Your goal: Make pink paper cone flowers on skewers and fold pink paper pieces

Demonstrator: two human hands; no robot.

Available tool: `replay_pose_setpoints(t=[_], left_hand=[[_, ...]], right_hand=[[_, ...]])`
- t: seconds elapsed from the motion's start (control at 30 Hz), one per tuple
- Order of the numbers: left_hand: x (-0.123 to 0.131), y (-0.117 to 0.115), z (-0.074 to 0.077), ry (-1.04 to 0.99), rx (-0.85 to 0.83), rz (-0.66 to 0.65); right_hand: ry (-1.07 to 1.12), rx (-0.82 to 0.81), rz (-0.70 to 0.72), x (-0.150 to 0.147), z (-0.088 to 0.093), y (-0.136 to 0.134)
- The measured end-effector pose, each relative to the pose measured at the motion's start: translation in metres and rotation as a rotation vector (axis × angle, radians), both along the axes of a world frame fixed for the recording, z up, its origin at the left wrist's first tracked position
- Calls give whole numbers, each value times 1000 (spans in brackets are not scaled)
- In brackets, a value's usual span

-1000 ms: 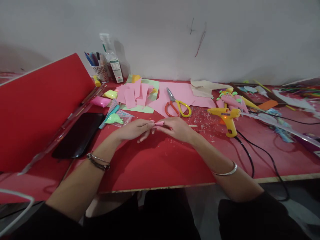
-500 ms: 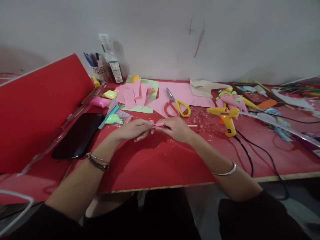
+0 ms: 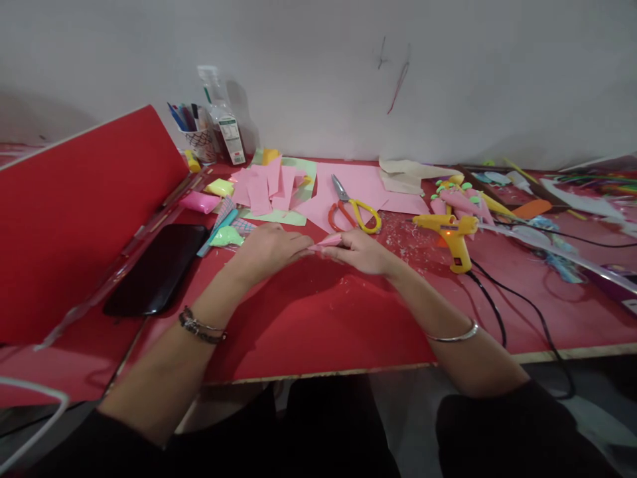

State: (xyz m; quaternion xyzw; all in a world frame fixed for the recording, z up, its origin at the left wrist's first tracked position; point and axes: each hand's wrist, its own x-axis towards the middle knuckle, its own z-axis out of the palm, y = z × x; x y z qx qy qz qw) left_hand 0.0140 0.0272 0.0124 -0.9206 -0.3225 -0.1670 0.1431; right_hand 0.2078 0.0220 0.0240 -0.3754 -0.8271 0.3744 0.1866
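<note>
Between my two hands is a small pink paper piece (image 3: 329, 241), folded or rolled, above the red tabletop. My left hand (image 3: 277, 249) pinches its left end, with the fingers pointing right. From the other side my right hand (image 3: 367, 253) grips the paper between thumb and fingers. Part of the piece is hidden by the fingers. Just beyond the hands lie open-bladed scissors (image 3: 354, 206) with one red and one yellow handle. Several cut pink paper strips (image 3: 259, 189) are heaped behind my left hand.
A yellow glue gun (image 3: 452, 236) with a lit orange light stands at right, its black cable trailing over the table edge. Left are a black phone (image 3: 158, 269), a clay packet (image 3: 199, 202) and a pen cup (image 3: 200, 145). A glass bottle (image 3: 229, 136) stands by the wall.
Both hands have shifted slightly, and the pink paper now tilts up to the right. A pale thin stick that stuck out right of my right hand is no longer visible.
</note>
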Motion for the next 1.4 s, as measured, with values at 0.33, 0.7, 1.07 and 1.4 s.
replay_pose_setpoints(t=[0.33,0.7,1.07,1.4], left_hand=[[0,-2,2,-269,-525,-36],[2,-2,4,-503,-830,-54],[3,1,-1,-161,-257,39],[3,1,-3,-91,-308,-44]], right_hand=[[-9,111,0,-3,0,-4],[-200,621,-5,-7,-7,-2],[-4,119,-21,-4,0,-2],[68,-274,87,1,2,-1]])
